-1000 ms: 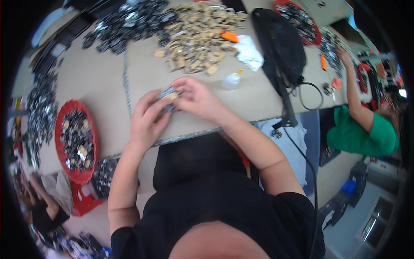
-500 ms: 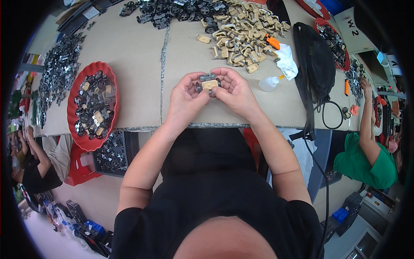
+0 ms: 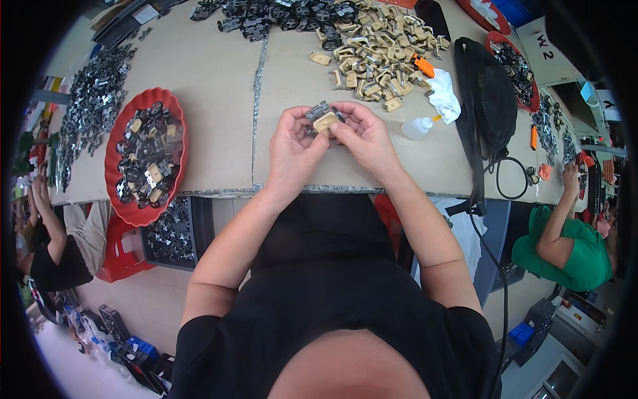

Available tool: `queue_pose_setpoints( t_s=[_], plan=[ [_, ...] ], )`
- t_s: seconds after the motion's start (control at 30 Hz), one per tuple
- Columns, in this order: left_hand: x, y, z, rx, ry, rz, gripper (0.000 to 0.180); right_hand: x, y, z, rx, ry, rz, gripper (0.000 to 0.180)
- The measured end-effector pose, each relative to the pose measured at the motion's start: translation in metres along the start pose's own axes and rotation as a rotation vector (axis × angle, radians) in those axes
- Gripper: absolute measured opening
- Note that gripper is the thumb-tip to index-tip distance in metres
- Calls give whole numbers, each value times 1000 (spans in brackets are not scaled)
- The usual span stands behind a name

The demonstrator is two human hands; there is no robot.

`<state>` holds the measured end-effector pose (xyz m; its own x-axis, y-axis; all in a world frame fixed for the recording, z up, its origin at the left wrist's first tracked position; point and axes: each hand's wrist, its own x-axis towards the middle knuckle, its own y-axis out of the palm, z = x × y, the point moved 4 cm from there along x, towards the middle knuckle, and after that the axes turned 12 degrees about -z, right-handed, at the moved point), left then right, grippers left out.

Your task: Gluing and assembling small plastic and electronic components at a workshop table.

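Both my hands hold one small black wheeled piece, like a toy car chassis point(image 3: 321, 110), with a tan rectangular part point(image 3: 325, 122) set on it. My left hand point(image 3: 297, 143) grips its left side, thumb against the lower edge of the tan part. My right hand point(image 3: 362, 136) closes round the other side, thumb pressing near the tan part's right end. The fingers cover much of the black piece and its wheels. It is held tilted above the table, close to its front edge.
A red scalloped basket point(image 3: 111, 163) of black-and-tan pieces stands left. Ahead lie a heap of tan parts point(image 3: 372, 53) and black wheeled parts point(image 3: 286, 14). A small white bottle point(image 3: 417, 128), a white cloth point(image 3: 444, 96) and a black bag point(image 3: 488, 93) are right. Co-workers sit on both sides.
The chassis has tilted in my hands, its right end rising. My right thumb has shifted up along the tan part. The co-worker on the right has lowered a hand.
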<state>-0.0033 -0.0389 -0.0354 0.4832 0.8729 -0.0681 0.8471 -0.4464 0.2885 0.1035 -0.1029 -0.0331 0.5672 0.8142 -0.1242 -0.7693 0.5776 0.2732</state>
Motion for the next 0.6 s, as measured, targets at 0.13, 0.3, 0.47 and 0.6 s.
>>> queue_pose_setpoints(
  t_s=[0.13, 0.3, 0.47, 0.6],
  plan=[
    [-1, 1, -6, 63, 58, 59, 33, 2, -3, 0, 12, 3, 45, 34],
    [2, -6, -12, 114, -152, 184, 24, 0, -6, 7, -202, -173, 119, 38],
    [3, -9, -5, 102, -153, 147, 22, 0, -5, -3, -179, -114, 79, 39],
    [4, -6, -8, 43, -148, 136, 24, 1, -7, -2, -265, -100, 104, 38]
  ],
)
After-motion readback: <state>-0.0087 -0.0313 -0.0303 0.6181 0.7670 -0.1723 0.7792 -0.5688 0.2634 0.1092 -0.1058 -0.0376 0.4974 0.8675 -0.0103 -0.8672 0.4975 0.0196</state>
